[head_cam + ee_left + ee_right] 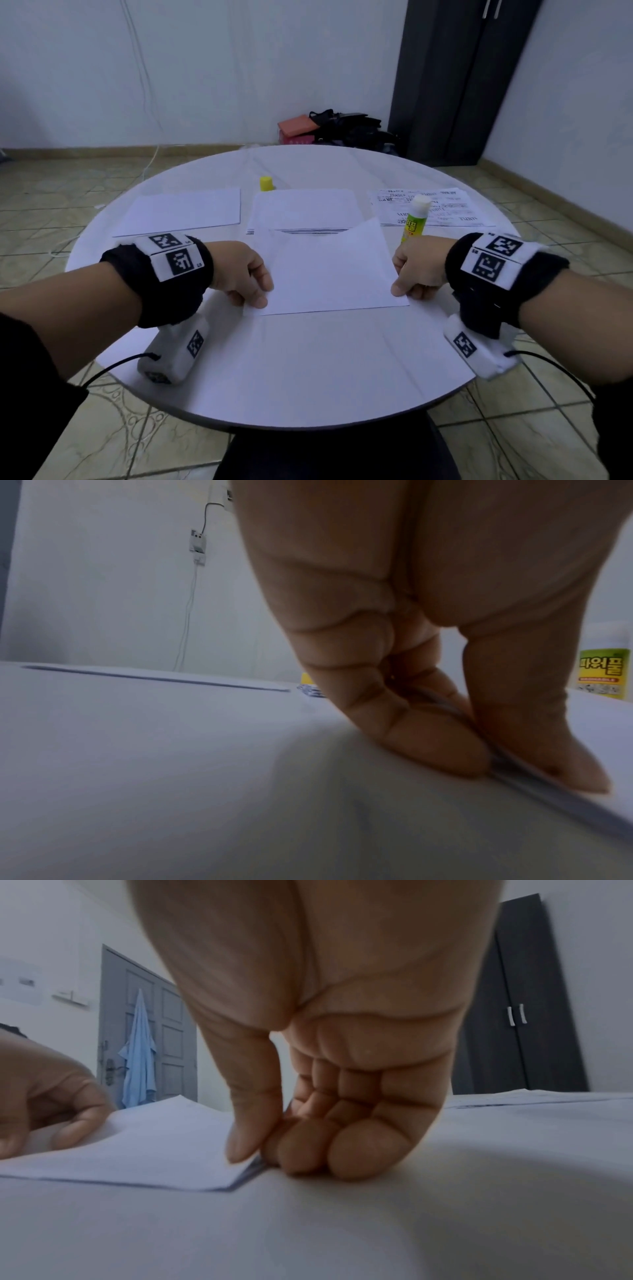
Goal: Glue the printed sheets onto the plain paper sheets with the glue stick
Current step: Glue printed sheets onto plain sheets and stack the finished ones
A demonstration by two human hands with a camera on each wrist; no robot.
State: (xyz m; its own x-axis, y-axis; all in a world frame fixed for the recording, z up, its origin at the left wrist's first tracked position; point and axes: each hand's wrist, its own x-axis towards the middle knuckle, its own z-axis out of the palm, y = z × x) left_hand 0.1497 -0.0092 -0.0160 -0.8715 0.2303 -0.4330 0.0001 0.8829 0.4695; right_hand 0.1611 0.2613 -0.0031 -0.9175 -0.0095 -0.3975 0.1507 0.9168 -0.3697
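Both wrists low over the round white table point(308, 377): left hand point(245, 274) and right hand point(416, 270) each pinch a near corner of the plain white paper sheet point(329, 270) between them, its blank face up, far edge lifted.

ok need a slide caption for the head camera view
Both hands, left and right, pinch the near corners of a white paper sheet on the round white table, uncapped glue stick standing behind.

Black sleeves, black wristbands point(161, 287) with white square-code tags, white wrist cameras point(174, 353), thin black cables point(113, 368)
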